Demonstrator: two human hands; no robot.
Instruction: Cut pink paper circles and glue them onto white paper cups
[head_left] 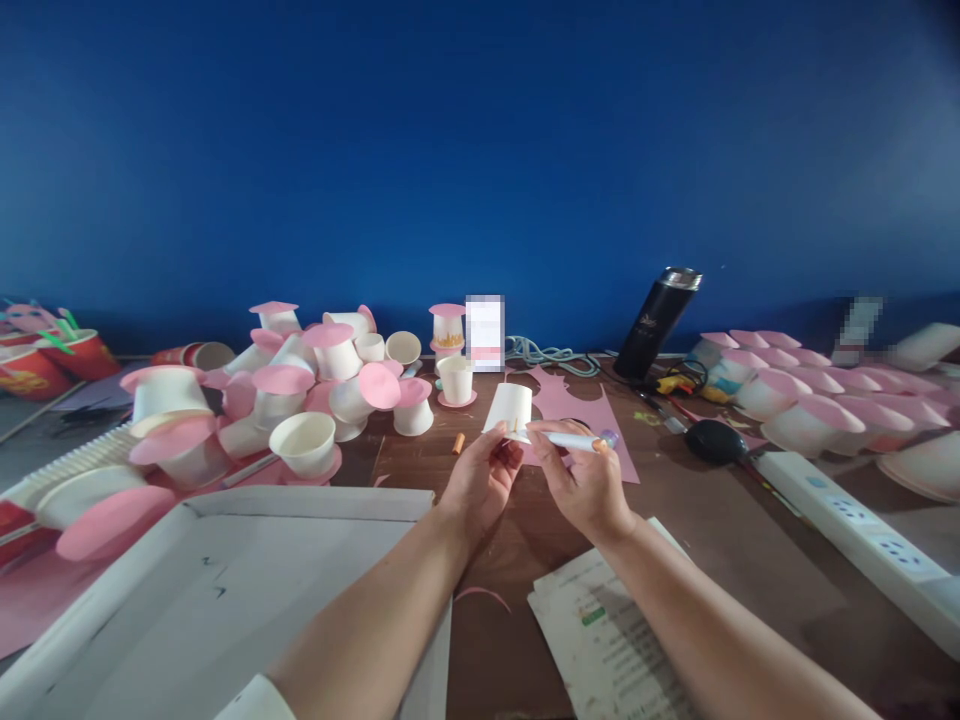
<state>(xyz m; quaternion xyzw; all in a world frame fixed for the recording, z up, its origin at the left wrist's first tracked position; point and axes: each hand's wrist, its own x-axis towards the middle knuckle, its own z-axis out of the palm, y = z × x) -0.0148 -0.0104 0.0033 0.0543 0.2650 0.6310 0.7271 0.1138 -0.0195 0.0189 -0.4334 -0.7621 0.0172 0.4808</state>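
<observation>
Pointing leftward, the white pen (571,440) (pinched crosswise by the right hand (589,492)) faced the paper cup (512,406) the left hand (482,478) clasped.

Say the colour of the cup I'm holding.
The cup is mostly white, seen best in the head view.

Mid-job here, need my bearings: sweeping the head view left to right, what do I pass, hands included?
Red cup with green pieces → open white cup → left hand with a tipped white cup → right hand with a white marker → black flask → power strip.
</observation>
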